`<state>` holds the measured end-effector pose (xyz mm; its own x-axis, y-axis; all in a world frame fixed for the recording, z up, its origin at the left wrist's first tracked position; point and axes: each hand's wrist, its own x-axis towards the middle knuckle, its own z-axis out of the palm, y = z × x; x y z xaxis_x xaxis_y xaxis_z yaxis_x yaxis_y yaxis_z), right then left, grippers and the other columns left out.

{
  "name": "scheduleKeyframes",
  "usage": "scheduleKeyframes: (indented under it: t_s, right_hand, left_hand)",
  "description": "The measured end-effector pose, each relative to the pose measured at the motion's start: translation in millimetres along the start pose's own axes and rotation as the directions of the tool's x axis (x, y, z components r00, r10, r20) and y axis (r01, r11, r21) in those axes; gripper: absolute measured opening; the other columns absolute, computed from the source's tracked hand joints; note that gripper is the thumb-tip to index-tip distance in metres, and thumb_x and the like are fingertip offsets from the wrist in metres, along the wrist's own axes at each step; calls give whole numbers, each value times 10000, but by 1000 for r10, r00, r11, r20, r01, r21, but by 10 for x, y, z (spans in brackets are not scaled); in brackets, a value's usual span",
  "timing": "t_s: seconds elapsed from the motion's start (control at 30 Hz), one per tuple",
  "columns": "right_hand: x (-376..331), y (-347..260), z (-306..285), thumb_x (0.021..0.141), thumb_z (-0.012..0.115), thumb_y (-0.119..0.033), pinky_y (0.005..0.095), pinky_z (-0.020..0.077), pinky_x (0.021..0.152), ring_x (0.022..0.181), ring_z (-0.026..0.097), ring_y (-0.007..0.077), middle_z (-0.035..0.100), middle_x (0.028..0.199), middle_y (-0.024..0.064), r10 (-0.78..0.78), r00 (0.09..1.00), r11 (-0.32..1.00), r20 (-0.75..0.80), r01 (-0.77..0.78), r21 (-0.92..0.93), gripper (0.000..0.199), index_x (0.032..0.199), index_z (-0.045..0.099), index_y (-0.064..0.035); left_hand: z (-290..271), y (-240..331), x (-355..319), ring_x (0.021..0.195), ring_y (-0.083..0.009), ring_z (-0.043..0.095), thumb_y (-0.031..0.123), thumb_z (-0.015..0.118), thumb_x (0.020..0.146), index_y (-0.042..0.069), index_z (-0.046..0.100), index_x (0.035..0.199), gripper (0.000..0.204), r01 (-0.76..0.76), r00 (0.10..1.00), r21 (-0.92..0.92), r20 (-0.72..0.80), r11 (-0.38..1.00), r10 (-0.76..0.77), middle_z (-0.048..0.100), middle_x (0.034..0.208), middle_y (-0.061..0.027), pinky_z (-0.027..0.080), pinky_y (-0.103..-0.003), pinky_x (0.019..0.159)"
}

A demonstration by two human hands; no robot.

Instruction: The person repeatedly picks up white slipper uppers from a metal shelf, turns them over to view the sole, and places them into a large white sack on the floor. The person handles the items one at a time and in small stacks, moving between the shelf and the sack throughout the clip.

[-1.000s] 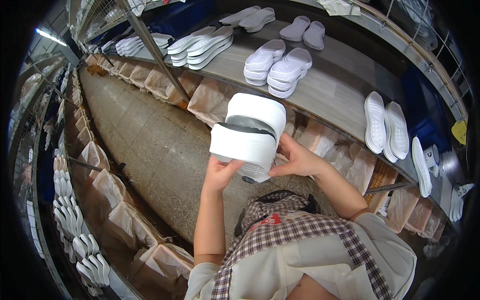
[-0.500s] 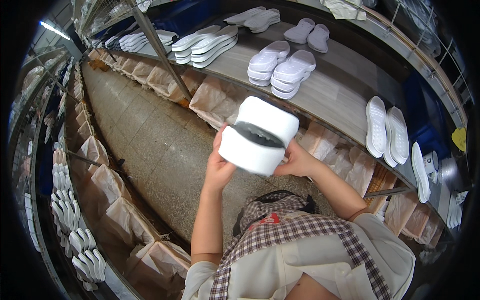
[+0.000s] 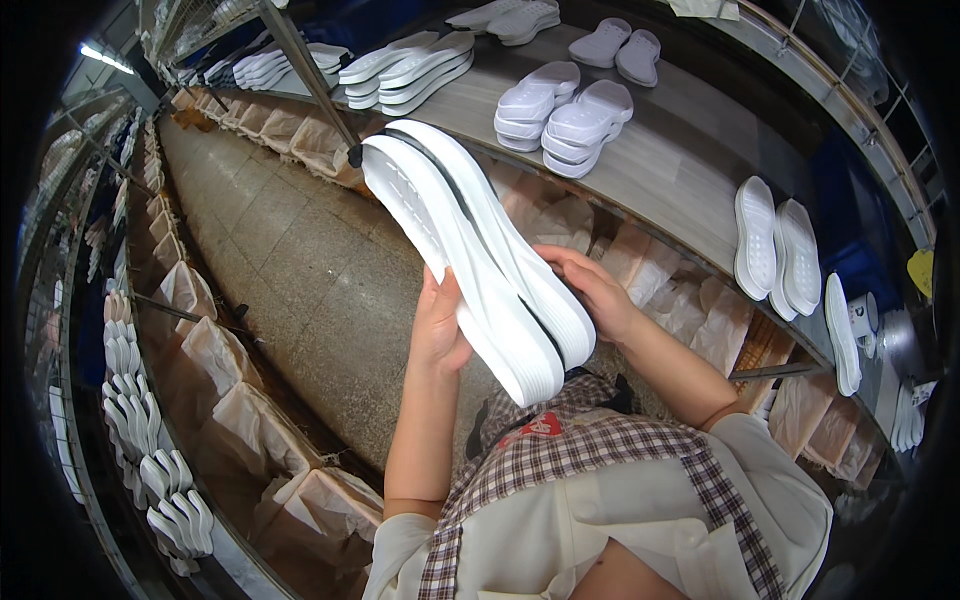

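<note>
Between my hands is a pair of white shoe soles point(image 3: 465, 280), thick and ridged at the heel, lying side by side with a dark gap between them. Their toe ends point to the far left, their heels towards my apron. My left hand point(image 3: 438, 322) grips the outer edge of the left sole, thumb showing against its side. On the other side, my right hand point(image 3: 590, 290) holds the right sole near the heel, its fingers bent against the edge and partly hidden.
Stacked white soles point(image 3: 585, 125) and more soles point(image 3: 775, 250) stand on the grey shelf point(image 3: 680, 190) ahead and right. Below run bins with pale liners point(image 3: 625, 265). A metal post point(image 3: 310, 75) rises at the shelf edge. Another rack with soles point(image 3: 130, 415) lines the left, beside the aisle floor point(image 3: 290, 260).
The soles have been turned: earlier their rounded ends faced me, now they show lengthwise, toes to the far left. Both hands have shifted their hold along the edges.
</note>
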<state>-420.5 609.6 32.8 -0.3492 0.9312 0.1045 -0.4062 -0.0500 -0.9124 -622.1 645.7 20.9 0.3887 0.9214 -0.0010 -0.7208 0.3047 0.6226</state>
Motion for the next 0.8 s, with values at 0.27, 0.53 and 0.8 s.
scheduleKeyframes:
  t_s: [0.27,0.53,0.8]
  right_hand:
    - [-106,17,56,904,544,-300,370,289,1061,1296,348,224,350,1411,135,-54,988,998,141,58,-25,652,1414,264,-4]
    - [-149,-36,204,829,647,-255,382,230,1094,1347,270,248,309,1438,144,-152,973,956,173,189,-225,718,1408,293,-19]
    - [-183,-70,266,797,685,-264,396,233,1091,1356,263,261,289,1456,135,-186,967,894,175,241,-377,727,1401,337,-58]
  left_hand:
    - [-34,-3,21,1083,-238,564,252,606,884,89,198,1393,672,-36,997,19,69,999,34,489,1246,-126,538,-375,865]
    - [-39,-39,13,876,-234,661,184,555,897,-54,497,1179,374,45,998,-49,38,998,-43,631,1041,-157,580,-345,747]
    - [26,-2,13,948,-234,640,216,541,901,-37,473,1237,426,69,985,-152,170,986,-42,600,1119,-165,566,-342,777]
